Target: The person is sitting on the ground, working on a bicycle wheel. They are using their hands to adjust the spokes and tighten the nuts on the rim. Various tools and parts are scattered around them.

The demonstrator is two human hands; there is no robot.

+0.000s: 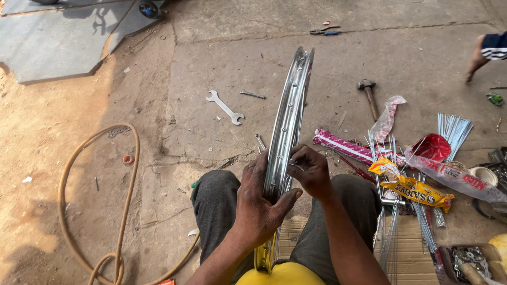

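Both hands meet on a chrome wheel rim (288,121) standing on edge between the person's knees: the left hand (259,203) is clamped around it, while the right hand (311,170) pinches a small metal piece against it. A spanner (225,107) lies at ten o'clock of the hands, a hammer (368,95) at one o'clock, loose spokes (453,128) at two o'clock.

The upright chrome steel wheel rim (288,126) is the landmark: flat silver open-ended spanner (225,107) left of it, wooden-handled hammer (368,96) right, looped tan rubber hose (100,211) far left.
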